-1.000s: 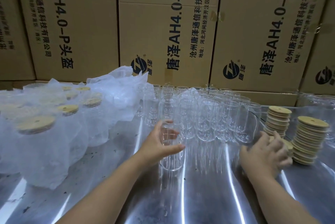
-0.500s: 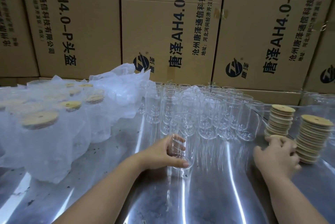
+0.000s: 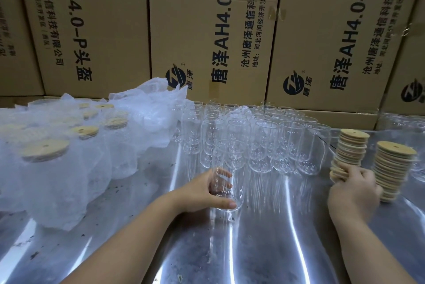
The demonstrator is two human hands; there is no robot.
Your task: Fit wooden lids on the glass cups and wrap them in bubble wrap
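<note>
My left hand (image 3: 202, 194) grips a clear glass cup (image 3: 230, 164) that stands upright on the shiny metal table (image 3: 264, 249), in front of a cluster of several empty glass cups (image 3: 264, 141). My right hand (image 3: 351, 191) is at the base of the left of two stacks of round wooden lids (image 3: 350, 150), fingers curled round the lowest lids. The second lid stack (image 3: 394, 168) stands just right of that hand. On the left stand several cups with wooden lids (image 3: 44, 149), wrapped in bubble wrap (image 3: 69, 168).
A wall of large printed cardboard boxes (image 3: 207, 30) rises directly behind the table. More glassware (image 3: 411, 127) sits at the far right edge. Small dark specks lie scattered over the table near the wrapped cups.
My left hand has drawn one cup toward me, away from the cluster. My right hand has stayed at the foot of the left lid stack, closing on its lowest lids.
</note>
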